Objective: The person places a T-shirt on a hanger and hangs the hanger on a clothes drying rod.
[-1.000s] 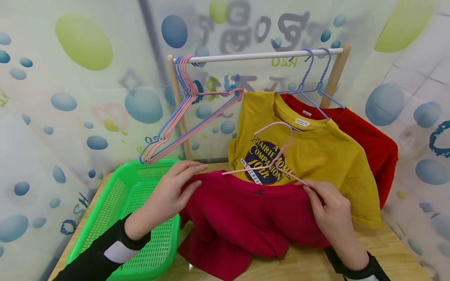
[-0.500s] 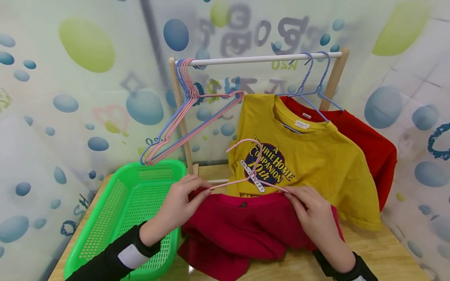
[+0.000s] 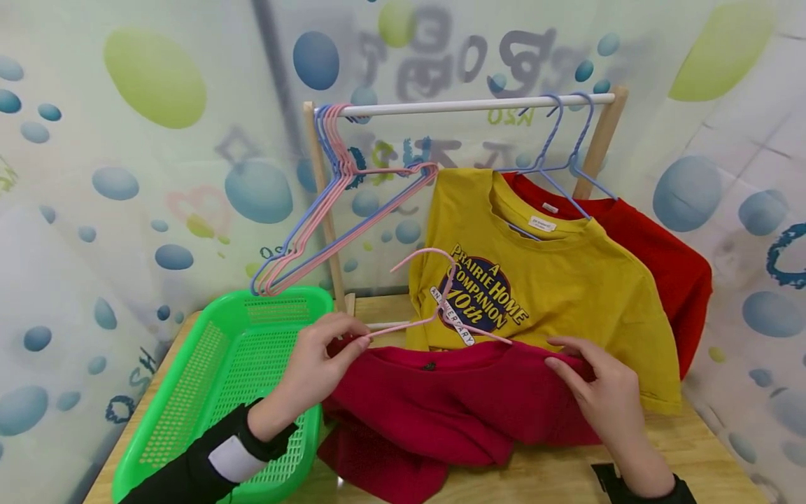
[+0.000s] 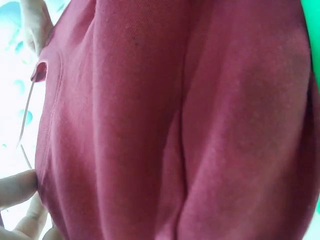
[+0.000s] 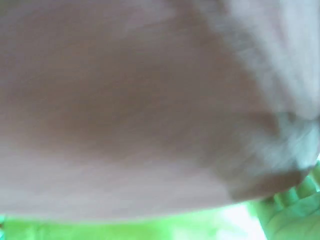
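A crimson shirt hangs bunched above the table, its neckline toward the rack. A pink clothes hanger sticks up out of the collar, hook pointing left; its lower ends are hidden in the cloth. At the left of the neckline my left hand pinches the hanger's arm together with the shirt. On the other shoulder, my right hand holds the cloth between thumb and forefinger. The left wrist view shows crimson cloth with fingers at its edge. The right wrist view is blurred.
A green plastic basket stands left on the wooden table. Behind is a rack with a white rail. Pink and blue hangers hang at its left, a yellow T-shirt and a red shirt at its right.
The hanger has come left and lower. My left hand has taken hold of its left arm at the collar. My right hand moved in to the hanger, then out right along the shirt's shoulder.
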`<state>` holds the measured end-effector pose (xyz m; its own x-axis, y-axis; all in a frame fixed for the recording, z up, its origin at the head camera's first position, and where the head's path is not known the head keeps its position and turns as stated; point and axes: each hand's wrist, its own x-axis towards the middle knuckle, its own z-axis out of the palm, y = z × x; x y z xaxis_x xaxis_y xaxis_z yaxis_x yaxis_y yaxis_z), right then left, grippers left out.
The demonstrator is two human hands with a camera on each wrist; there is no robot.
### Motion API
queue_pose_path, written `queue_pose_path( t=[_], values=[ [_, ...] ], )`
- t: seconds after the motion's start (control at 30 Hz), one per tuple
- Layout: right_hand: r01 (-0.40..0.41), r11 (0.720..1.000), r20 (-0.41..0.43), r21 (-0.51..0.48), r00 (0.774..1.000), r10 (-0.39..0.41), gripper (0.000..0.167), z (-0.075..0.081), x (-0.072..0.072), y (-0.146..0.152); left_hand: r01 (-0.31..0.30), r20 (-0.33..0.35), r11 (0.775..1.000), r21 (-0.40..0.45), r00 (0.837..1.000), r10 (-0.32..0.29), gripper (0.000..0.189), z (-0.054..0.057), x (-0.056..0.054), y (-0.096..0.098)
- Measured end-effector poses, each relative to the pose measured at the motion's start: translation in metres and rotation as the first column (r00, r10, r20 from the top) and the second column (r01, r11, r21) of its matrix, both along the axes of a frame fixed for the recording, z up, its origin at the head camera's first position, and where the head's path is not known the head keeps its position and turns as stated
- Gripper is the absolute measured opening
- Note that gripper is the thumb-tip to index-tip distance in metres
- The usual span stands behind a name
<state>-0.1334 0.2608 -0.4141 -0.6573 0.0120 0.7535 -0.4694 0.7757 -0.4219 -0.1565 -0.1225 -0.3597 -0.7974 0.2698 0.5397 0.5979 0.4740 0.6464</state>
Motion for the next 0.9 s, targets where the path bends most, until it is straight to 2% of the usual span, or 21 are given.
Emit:
queue_pose_path(
  t=[0.17, 0.27, 0.37, 0.47, 0.7, 0.8, 0.9],
  values=[
    [0.027, 1.000, -0.037, 0.006, 0.999, -0.027, 0.021, -0.010, 0.000, 0.022, -0.034, 0.045, 0.999, 0.022, 0.998, 0.033, 0.010, 0.001, 0.000, -0.005],
    [0.020, 0.999, -0.070, -0.041, 0.997, -0.023, 0.014, -0.013, 0.000, 0.031, -0.046, 0.053, 0.999, 0.024, 0.998, 0.044, 0.011, 0.002, -0.001, -0.007],
    [-0.004, 0.994, -0.145, -0.110, 0.989, -0.012, 0.027, -0.011, -0.002, 0.039, -0.051, 0.049, 0.998, 0.021, 0.998, 0.050, 0.012, 0.003, -0.002, -0.009],
    [0.011, 0.988, -0.194, -0.153, 0.980, -0.041, 0.039, -0.008, -0.003, 0.047, -0.054, 0.051, 0.998, 0.019, 0.997, 0.053, 0.013, 0.002, -0.002, -0.011],
    [0.157, 0.979, -0.130, -0.131, 0.976, -0.174, 0.057, -0.008, 0.000, 0.058, -0.048, 0.113, 0.998, 0.037, 0.993, 0.044, 0.010, 0.002, 0.000, -0.010],
    [0.185, 0.977, -0.127, -0.107, 0.972, -0.197, 0.061, -0.014, 0.000, 0.060, -0.040, 0.165, 0.997, 0.066, 0.986, 0.029, 0.008, 0.002, 0.000, -0.011],
    [0.179, 0.979, -0.120, -0.093, 0.974, -0.190, 0.057, -0.021, -0.001, 0.061, -0.034, 0.212, 0.995, 0.089, 0.977, 0.014, 0.007, 0.004, 0.000, -0.012]
  ],
)
